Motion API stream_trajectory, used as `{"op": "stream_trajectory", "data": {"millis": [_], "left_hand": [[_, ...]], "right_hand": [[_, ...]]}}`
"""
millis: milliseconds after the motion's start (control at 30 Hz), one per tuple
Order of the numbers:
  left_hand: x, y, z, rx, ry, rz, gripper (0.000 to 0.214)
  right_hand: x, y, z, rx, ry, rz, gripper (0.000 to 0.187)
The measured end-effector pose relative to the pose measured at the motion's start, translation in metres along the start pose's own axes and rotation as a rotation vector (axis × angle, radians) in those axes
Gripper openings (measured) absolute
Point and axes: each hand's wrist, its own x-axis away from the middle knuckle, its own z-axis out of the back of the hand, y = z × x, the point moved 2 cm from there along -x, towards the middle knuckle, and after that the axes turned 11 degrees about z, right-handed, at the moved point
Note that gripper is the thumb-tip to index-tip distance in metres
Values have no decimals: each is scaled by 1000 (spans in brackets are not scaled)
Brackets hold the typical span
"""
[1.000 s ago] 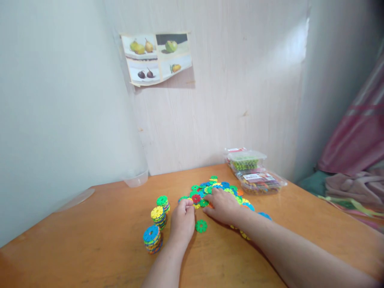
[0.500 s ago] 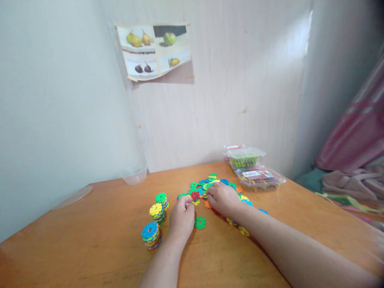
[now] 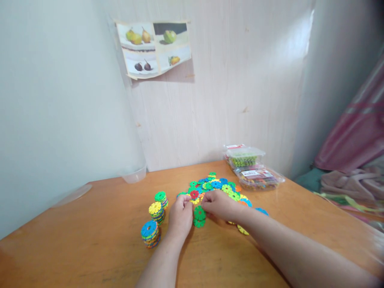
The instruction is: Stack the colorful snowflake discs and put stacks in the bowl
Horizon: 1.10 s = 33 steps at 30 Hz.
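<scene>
My right hand [image 3: 220, 204] pinches a green notched plastic disc [image 3: 199, 213] by its right edge. Just below it, partly overlapped, lies another green disc [image 3: 199, 224] on the table. My left hand [image 3: 181, 216] is closed to the left of these two, thumb and forefinger pressed together; what they hold, if anything, is hidden. A loose pile of discs [image 3: 216, 185] in several colours spreads behind and under my right hand, with a red disc [image 3: 194, 195] near my left fingertips. Left of my left hand stand three disc stacks, topped blue [image 3: 149, 229], yellow [image 3: 155, 208] and green [image 3: 160, 196].
Clear plastic boxes with colourful contents [image 3: 258, 179] and green contents [image 3: 244, 159] stand at the back right of the wooden table [image 3: 99, 236]. A translucent tub [image 3: 135, 175] and a clear lid [image 3: 73, 195] sit at the back left. Fabric [image 3: 351, 184] lies beyond the right edge.
My right hand has moved from the pile toward me and to the left, bringing a green disc over the one on the table. My left hand has barely moved.
</scene>
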Motion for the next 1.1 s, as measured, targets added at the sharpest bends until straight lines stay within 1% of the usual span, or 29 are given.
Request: {"op": "stream_trajectory", "data": {"millis": [67,133,167,233,333,433,533,600,667,767,933,1033,1100], "left_hand": [[-1,-1,0,-10,-6,3,19],[-1,-1,0,-27,-12,6,18],[-1,-1,0,-37,-16,7,19],[-1,0,1,-63,-33,4,20],[3,4,3,-117,-79,-13,20],[11,10,4,-178,-146,-40,17],[22,16,7,-219,-204,-77,12],[29,21,10,-268,-242,-120,13],[36,25,12,-399,-295,-217,16],[40,27,15,-496,-310,-291,14],[41,29,15,-454,-360,-268,12],[39,28,13,-435,-383,-239,13],[36,24,11,-384,-375,-200,18]], "right_hand": [[1,-1,-8,-31,-37,-4,12],[1,-1,-12,8,-45,21,12],[0,0,-12,53,-29,37,13],[-1,3,-7,169,26,55,17],[-3,9,5,340,105,31,23],[-3,15,14,469,129,38,25],[-3,18,13,582,115,83,34],[-3,18,10,636,95,92,39],[-4,17,6,669,68,95,39],[-5,13,3,699,49,99,36],[-5,11,6,690,92,107,35],[-6,14,12,597,157,110,33],[-7,15,16,471,209,89,25]]}}
